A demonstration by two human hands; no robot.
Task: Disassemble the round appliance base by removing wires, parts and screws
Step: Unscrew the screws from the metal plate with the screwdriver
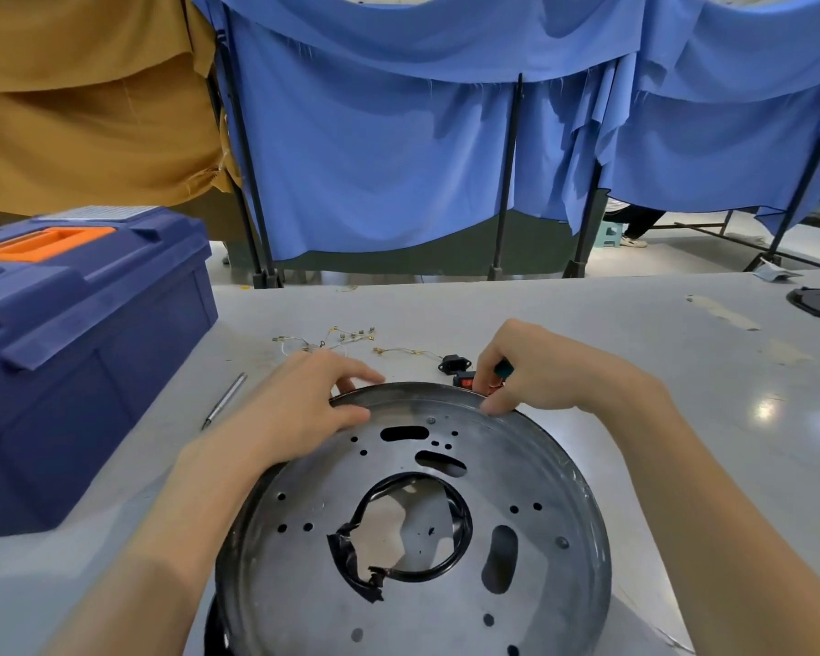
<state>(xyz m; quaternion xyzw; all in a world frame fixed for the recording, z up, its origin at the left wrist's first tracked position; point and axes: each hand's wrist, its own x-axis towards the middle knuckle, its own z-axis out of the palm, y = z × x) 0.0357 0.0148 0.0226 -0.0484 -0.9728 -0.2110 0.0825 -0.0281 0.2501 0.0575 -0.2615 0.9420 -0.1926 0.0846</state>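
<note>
Your left hand [299, 409] pinches the far rim of the tilted base [547, 471]; your right hand [552, 371] clutches a tool [505, 369]. Box [91, 348] close left, wide table [635, 319] right.

No readable text, labels or numbers anywhere. Checked the round base [304, 584], rim gripped by the left hand [304, 404]: bare metal. The blue toolbox [91, 324] left of that hand has no legible print. The red switch [466, 382] at the right hand [540, 371] fingertips and the teal tool handle [505, 369] in its grip are too small to tell.

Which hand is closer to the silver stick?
Left. The left hand grips the round base beside the silver stick; the right hand, holding a teal tool, is farther right.
</note>
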